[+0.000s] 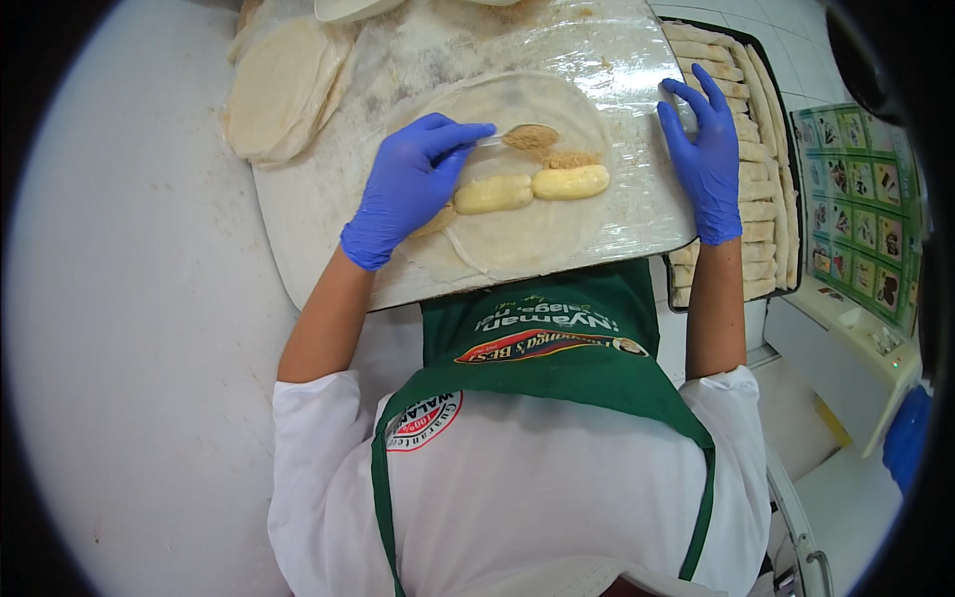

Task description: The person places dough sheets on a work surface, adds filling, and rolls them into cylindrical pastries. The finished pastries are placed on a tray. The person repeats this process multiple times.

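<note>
My left hand [410, 179], in a blue glove, pinches the handle of a spoon [530, 136] heaped with brown sugar. The spoon is above a round, thin wrapper sheet [522, 239] on the plastic-covered board. Two peeled banana pieces [494, 194] lie end to end on the sheet, and a line of brown sugar [571, 159] runs along the upper side of the right one. Another pale piece [436, 222] is partly hidden beneath my left hand. My right hand [701, 149], also gloved, has its fingers apart at the board's right edge and holds nothing.
A stack of round wrappers [283, 89] sits at the board's upper left. Part of a white container [354, 7] shows at the top edge. Right of the board [634, 216], a black tray [797, 224] holds rows of rolled wrappers [757, 209]. A white surface [149, 298] extends at left.
</note>
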